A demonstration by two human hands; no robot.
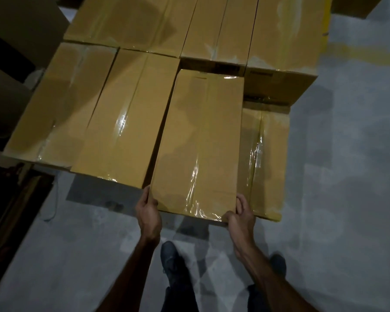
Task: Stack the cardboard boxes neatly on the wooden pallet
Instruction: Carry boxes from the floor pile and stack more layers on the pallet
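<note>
A long taped cardboard box [200, 143] lies lengthwise in front of me, its near end sticking out past the stack. My left hand [148, 212] grips its near left corner, thumb along the side. My right hand [240, 216] grips the near right corner, fingers curled round the edge. Two similar boxes [122, 115] lie side by side to its left at about the same height. A lower box [266, 158] sits to its right. A taller row of boxes [212, 25] stands behind. The pallet is hidden under the boxes.
Grey concrete floor [347, 176] spreads to the right and in front. My two dark shoes [171, 262] stand below the box. Dark shelving or furniture [14, 199] lines the left edge. Another carton [356, 5] sits at the top right.
</note>
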